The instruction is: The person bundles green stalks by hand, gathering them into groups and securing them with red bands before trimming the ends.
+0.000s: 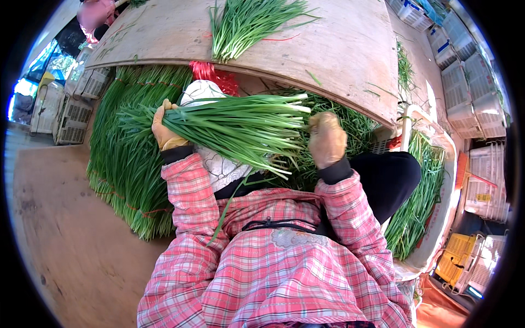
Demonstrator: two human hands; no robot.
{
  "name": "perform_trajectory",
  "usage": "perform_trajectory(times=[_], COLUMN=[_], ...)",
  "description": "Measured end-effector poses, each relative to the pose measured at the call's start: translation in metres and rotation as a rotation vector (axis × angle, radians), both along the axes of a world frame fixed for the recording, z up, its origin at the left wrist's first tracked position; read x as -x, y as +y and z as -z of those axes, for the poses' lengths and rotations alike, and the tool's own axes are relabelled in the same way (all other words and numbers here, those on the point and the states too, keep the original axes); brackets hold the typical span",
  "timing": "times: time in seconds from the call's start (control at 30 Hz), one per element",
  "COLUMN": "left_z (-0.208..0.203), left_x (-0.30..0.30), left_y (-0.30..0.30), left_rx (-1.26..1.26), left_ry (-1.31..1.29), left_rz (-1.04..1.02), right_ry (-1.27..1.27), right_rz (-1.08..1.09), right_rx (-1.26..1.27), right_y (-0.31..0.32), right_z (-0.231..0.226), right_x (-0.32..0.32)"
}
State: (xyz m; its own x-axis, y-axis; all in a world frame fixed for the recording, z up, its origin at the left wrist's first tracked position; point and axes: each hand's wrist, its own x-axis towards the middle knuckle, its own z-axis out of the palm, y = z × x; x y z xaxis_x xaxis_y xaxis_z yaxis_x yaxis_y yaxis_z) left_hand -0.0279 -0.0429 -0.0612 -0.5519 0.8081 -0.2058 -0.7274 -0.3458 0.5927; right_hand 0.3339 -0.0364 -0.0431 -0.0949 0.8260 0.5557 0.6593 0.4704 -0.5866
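My left hand (167, 127), in a tan work glove, is closed around the leafy part of a bunch of garlic chives (240, 123). The bunch lies sideways above my lap, its pale stem ends pointing right. Just beyond those ends is my right hand (327, 140), also gloved and blurred by motion. Its fingers look curled in, and whatever may be in them is hidden. Under the bunch, a white patterned cloth (210, 156) covers my leg. A second bunch of chives (249, 27) rests on the wooden board (350, 46) in front of me.
Tied chive bundles (131, 147) are stacked at my left. Red ties (213, 76) hang at the board's near edge. Loose chives (339, 104) lie beneath the board. At my right stands a white crate (447, 191) of chives. More plastic crates (476, 82) line the right side. A person (95, 19) is at the far left.
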Motion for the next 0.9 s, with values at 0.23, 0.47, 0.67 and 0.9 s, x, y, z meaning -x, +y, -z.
perform_trajectory(times=[0.23, 0.47, 0.67, 0.9], left_z=[0.023, 0.011, 0.021, 0.022], left_x=[0.020, 0.011, 0.018, 0.008], left_y=[-0.003, 0.005, 0.003, 0.005], left_rx=[-0.013, 0.097, 0.129, 0.184], left_ry=[-0.027, 0.020, 0.287, 0.361], left_rz=[0.047, -0.038, -0.116, -0.115], right_ry=[-0.685, 0.164, -0.086, -0.388], right_rz=[0.206, -0.233, 0.264, 0.085], right_rx=[0.624, 0.386, 0.048, 0.264], right_y=[-0.021, -0.058, -0.036, -0.030], right_z=[0.036, -0.014, -0.004, 0.019], right_x=[-0.134, -0.012, -0.079, -0.098])
